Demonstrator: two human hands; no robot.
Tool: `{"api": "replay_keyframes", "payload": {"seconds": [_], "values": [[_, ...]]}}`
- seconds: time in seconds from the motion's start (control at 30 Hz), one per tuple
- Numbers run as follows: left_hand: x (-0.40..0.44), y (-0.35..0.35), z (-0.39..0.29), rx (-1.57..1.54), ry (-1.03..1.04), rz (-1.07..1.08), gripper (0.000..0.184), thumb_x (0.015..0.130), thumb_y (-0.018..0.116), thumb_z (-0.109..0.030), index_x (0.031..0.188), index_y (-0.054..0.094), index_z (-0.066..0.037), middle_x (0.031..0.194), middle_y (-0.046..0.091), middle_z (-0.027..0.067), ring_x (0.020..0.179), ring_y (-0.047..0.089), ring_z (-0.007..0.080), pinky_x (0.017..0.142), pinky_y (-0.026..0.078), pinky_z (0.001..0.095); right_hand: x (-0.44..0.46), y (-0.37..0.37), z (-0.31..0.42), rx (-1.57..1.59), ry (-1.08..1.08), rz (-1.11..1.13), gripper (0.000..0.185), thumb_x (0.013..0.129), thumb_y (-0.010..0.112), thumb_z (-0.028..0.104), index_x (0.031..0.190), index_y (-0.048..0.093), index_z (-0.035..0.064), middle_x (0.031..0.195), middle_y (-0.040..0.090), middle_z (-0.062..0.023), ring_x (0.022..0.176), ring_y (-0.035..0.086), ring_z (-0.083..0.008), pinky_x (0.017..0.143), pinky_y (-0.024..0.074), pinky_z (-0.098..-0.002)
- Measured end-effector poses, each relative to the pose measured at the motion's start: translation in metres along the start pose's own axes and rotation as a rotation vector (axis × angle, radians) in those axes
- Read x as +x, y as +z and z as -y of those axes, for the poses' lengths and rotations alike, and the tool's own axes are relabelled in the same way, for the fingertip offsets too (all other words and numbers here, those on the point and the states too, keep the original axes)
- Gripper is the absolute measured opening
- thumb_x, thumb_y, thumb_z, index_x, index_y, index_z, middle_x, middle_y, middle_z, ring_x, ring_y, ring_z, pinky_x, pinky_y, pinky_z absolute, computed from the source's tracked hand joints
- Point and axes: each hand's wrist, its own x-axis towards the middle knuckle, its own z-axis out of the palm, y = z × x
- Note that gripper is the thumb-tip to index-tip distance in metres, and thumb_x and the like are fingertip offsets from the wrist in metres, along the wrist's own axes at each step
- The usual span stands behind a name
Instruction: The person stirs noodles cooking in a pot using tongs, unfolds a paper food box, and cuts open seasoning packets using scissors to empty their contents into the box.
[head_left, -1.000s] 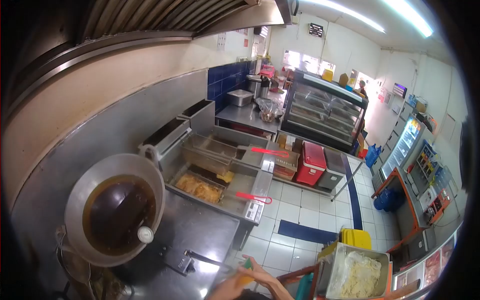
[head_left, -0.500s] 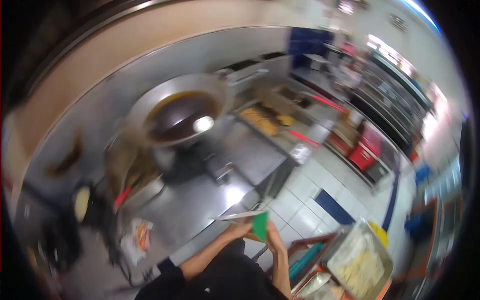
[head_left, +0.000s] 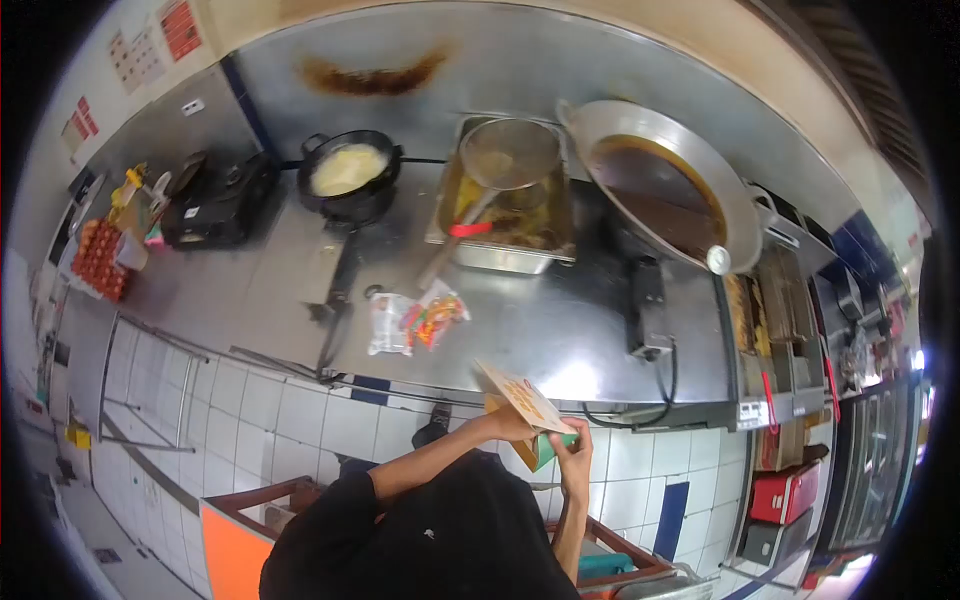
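Note:
A printed cardboard food box with a cream outer face and a green edge is in front of my body, just off the counter's front edge. My left hand reaches in at the box's left side, its fingers partly hidden behind the panel. The fingers and thumb of my right hand pinch the box at its green right edge. Close by on the counter lie plastic packets with red and orange contents.
A large wok of dark oil stands at the right. A strainer rests over a metal tray. Leftward are a black pan with pale contents, a black stove and stacked eggs. An orange-sided cart stands by me.
My view has swung left along the counter, bringing the black pan, stove and eggs into sight. Both hands still hold the box, whose printed face now shows.

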Motion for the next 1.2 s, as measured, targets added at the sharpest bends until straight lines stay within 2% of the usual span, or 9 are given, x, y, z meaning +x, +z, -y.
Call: {"api": "replay_keyframes", "payload": {"seconds": [0.17,0.23,0.4,0.5,0.57,0.8,0.93,1.13,1.2], "values": [[-0.059,-0.076,-0.017,-0.108,-0.381,0.027,0.030,0.090,0.058,-0.025,0.109,0.064,-0.002,0.103,0.067,0.0154,0.098,0.064,0.0306,0.084,0.050,0.0403,0.045,0.086,-0.025,0.355,0.280,-0.061,0.013,0.095,0.064,0.014,0.103,0.057,0.0057,0.094,0.062,-0.0042,0.087,0.056,-0.0086,0.074,0.0468,-0.0244],[-0.083,-0.097,-0.010,-0.052,0.002,-0.595,0.027,0.090,0.061,-0.021,0.109,0.064,-0.001,0.102,0.066,0.0172,0.098,0.064,0.0291,0.085,0.050,0.0401,0.059,0.117,-0.026,0.436,0.286,-0.145,0.030,0.100,0.058,0.022,0.122,0.052,0.0045,0.107,0.062,-0.0070,0.093,0.061,-0.0124,0.079,0.0517,-0.0290],[-0.102,-0.158,0.028,0.064,-0.095,-1.018,0.031,0.087,0.064,-0.011,0.116,0.061,-0.002,0.109,0.066,0.0139,0.106,0.062,0.0292,0.093,0.048,0.0371,0.060,0.159,0.003,0.494,0.229,-0.217,0.035,0.101,0.054,0.029,0.126,0.051,0.0044,0.106,0.062,-0.0068,0.091,0.061,-0.0131,0.077,0.0510,-0.0256],[-0.093,-0.172,0.076,0.035,-0.097,-1.107,0.035,0.085,0.071,-0.022,0.109,0.063,0.002,0.099,0.064,0.0174,0.093,0.063,0.0306,0.084,0.050,0.0370,0.058,0.156,-0.007,0.334,0.224,0.043,0.024,0.095,0.050,0.017,0.116,0.056,0.0059,0.098,0.061,-0.0037,0.085,0.060,-0.0127,0.075,0.0500,-0.0265],[-0.098,-0.180,0.087,-0.312,-0.335,-0.435,0.036,0.086,0.072,-0.024,0.107,0.063,0.004,0.103,0.063,0.0181,0.091,0.064,0.0303,0.082,0.051,0.0368,0.058,0.152,-0.030,0.431,0.339,-0.137,0.027,0.094,0.050,0.016,0.118,0.056,0.0068,0.098,0.060,-0.0039,0.091,0.060,-0.0134,0.083,0.0486,-0.0284],[-0.100,-0.169,0.110,-0.067,0.003,-0.672,0.036,0.085,0.075,-0.019,0.115,0.063,-0.004,0.100,0.065,0.0108,0.086,0.067,0.0195,0.079,0.054,0.0321,0.065,0.146,-0.009,-0.147,0.368,0.287,0.042,0.094,0.053,0.013,0.134,0.043,0.0045,0.117,0.057,-0.0078,0.109,0.052,-0.0197,0.099,0.0419,-0.0352],[-0.108,-0.188,0.107,-0.386,-0.172,-0.286,0.037,0.086,0.075,-0.022,0.117,0.065,-0.005,0.100,0.068,0.0074,0.088,0.066,0.0183,0.082,0.053,0.0311,0.061,0.157,-0.036,0.170,0.364,-0.117,0.044,0.093,0.055,0.005,0.135,0.041,0.0059,0.122,0.056,-0.0117,0.111,0.054,-0.0203,0.095,0.0450,-0.0336],[-0.099,-0.169,0.124,-0.436,-0.290,-0.471,0.027,0.093,0.066,-0.025,0.110,0.067,-0.004,0.094,0.068,0.0076,0.086,0.066,0.0181,0.079,0.053,0.0308,0.060,0.180,-0.077,0.043,0.152,-0.318,0.032,0.089,0.061,0.003,0.120,0.055,-0.0022,0.114,0.061,-0.0137,0.105,0.058,-0.0215,0.091,0.0462,-0.0351],[-0.095,-0.166,0.126,-0.384,-0.345,-0.526,0.023,0.095,0.063,-0.023,0.106,0.062,-0.003,0.095,0.068,0.0111,0.085,0.065,0.0177,0.078,0.052,0.0315,0.057,0.189,-0.079,-0.067,0.181,-0.294,0.055,0.083,0.068,0.000,0.134,0.045,-0.0018,0.125,0.054,-0.0162,0.115,0.054,-0.0248,0.100,0.0422,-0.0374]]}}
